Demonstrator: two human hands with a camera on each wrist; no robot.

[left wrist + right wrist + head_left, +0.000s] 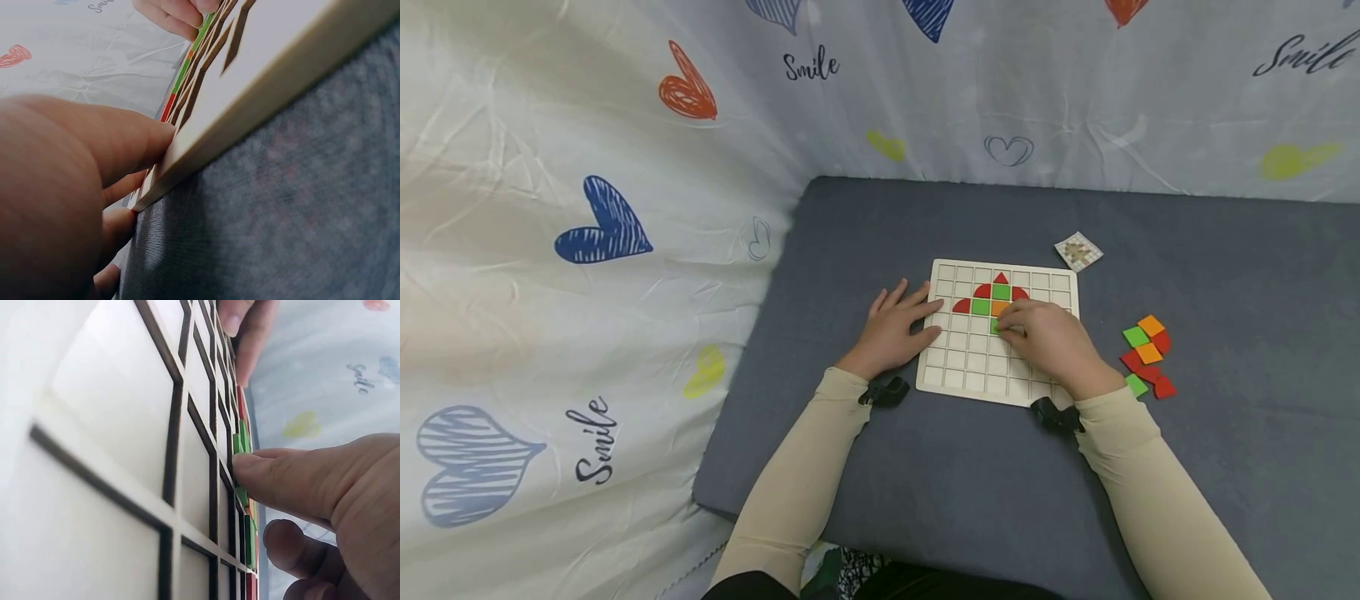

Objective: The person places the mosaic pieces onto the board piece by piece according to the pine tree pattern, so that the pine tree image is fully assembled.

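Note:
A pale wooden grid board (955, 361) lies on the grey table, with red, green and orange tiles set in its upper middle cells. My left hand (891, 327) rests at its left edge, fingers spread; the thumb touches the rim in the left wrist view. Over the board, my right hand (1052, 337) pinches a green square tile (240, 465) between thumb and fingers, just below the orange tile (998, 308). That green tile sits slightly raised and tilted at its cell. Part of the pattern to the right is hidden behind the right hand.
Loose red, green and orange tiles (1147, 354) lie in a cluster right of the board. A small pattern card (1078, 251) lies beyond its upper right corner. A white curtain (820, 125) printed with hearts borders the table's back and left.

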